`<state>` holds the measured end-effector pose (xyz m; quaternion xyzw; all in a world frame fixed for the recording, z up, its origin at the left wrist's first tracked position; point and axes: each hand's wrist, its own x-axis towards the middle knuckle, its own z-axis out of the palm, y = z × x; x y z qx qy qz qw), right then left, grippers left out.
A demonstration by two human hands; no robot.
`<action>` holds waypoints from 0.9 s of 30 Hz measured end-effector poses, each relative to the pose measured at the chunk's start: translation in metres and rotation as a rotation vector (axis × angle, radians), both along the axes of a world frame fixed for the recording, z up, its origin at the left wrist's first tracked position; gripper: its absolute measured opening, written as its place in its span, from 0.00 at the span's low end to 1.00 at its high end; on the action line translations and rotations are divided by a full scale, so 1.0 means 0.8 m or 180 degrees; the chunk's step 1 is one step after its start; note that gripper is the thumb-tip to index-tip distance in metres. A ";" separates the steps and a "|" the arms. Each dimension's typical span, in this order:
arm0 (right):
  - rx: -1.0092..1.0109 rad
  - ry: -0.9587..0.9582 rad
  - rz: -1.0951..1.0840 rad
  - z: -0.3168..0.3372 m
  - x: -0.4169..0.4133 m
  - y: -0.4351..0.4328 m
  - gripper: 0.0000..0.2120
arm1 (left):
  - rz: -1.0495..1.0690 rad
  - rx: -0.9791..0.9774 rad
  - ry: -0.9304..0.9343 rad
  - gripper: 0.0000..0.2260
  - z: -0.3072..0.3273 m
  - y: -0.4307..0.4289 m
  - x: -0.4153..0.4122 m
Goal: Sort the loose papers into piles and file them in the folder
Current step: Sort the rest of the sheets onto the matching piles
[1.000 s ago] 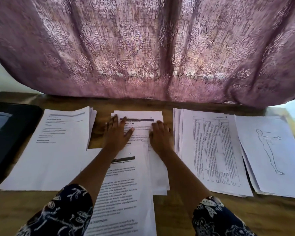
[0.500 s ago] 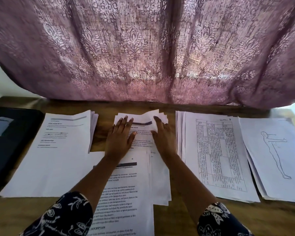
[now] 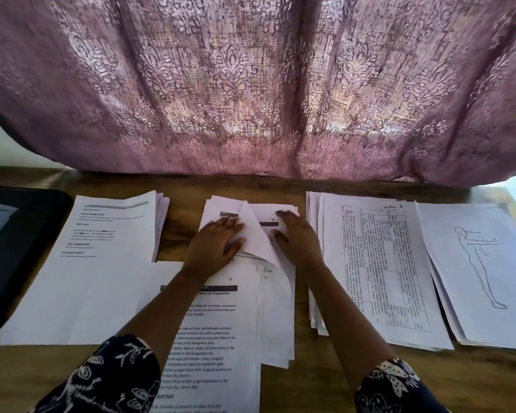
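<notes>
Head view looks down on a wooden table [image 3: 319, 386] where loose papers lie in several piles, side by side. The left hand [image 3: 213, 248] lies flat on the middle pile [image 3: 276, 323], with fingers spread and straight and holding nothing. The right hand [image 3: 298, 241] lies on the same pile, just beside, with fingers stretched over its far part (the tips are blurred). Between the two hands one raised sheet [image 3: 255, 234] stands curled up from the pile. The left thumb touches it on one side and the right thumb is at its other edge; whether the right hand grips this sheet, I cannot tell.

A long printed sheet [image 3: 218, 338] lies nearer to the person and partly over the middle pile. To the left is the left pile [image 3: 102, 263], with some text lines on top. To the right is the pile with a printed grid [image 3: 382, 263], and next to it, partly overlapping, the pile with a drawn figure [image 3: 477, 263].

At the far left edge a dark flat thing [image 3: 15, 242] lies on the table (perhaps the folder, but this is not sure), and what is inside it does not show. A purple patterned curtain [image 3: 251, 84] hangs behind the table.
</notes>
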<state>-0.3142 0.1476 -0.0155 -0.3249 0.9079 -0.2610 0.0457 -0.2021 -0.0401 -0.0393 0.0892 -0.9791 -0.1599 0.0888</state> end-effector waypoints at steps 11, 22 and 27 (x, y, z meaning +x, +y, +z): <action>-0.0114 -0.0210 -0.0478 0.001 -0.001 -0.012 0.28 | 0.0268 0.0002 0.0049 0.32 0.000 0.002 0.000; 0.0804 0.0066 0.0705 0.013 0.071 -0.007 0.23 | 0.0208 0.0688 0.0798 0.27 0.001 0.005 0.009; -0.0149 -0.0538 0.0293 0.023 0.049 -0.003 0.16 | -0.0147 0.0046 0.0039 0.35 -0.003 -0.005 -0.001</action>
